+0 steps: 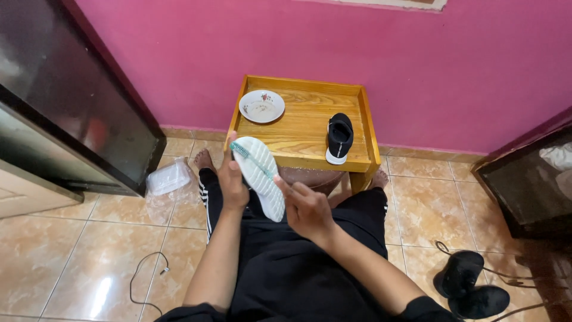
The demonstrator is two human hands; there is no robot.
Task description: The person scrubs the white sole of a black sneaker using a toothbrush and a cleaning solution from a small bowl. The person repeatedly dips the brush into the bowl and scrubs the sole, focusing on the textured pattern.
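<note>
While hands hold shoe (261, 176) (sole up), table (304, 128) near

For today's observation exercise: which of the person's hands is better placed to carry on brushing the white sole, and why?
The right hand. It already grips the teal toothbrush, whose head lies on the shoe and its white sole. The left hand is occupied holding that shoe by its edge, sole up.

Both bare forearms are reaching forward over the lap. The left hand (231, 179) is gripping upward with fingers curled and thumb raised. The right hand (305, 207) is pinching, fingers pointing up-left toward the left hand, the two held close together.
</note>
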